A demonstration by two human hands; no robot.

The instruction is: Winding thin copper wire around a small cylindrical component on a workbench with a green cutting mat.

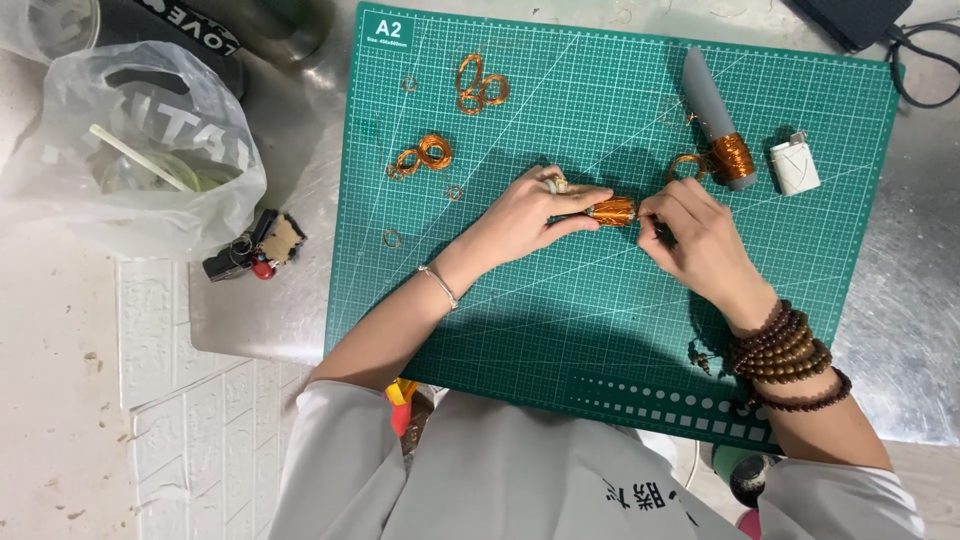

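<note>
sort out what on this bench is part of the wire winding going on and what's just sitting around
In use: left hand and right hand pinching the copper wire coil; green cutting mat; grey mandrel wound with copper wire; copper wire rings.

Lying about: white lighter; plastic bag; key bunch.

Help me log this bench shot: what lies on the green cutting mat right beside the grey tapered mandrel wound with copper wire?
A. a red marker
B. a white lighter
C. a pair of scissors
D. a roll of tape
B: a white lighter lies on the green cutting mat just to the side of the grey mandrel with its copper wire winding; no scissors, tape or marker show there.
</note>
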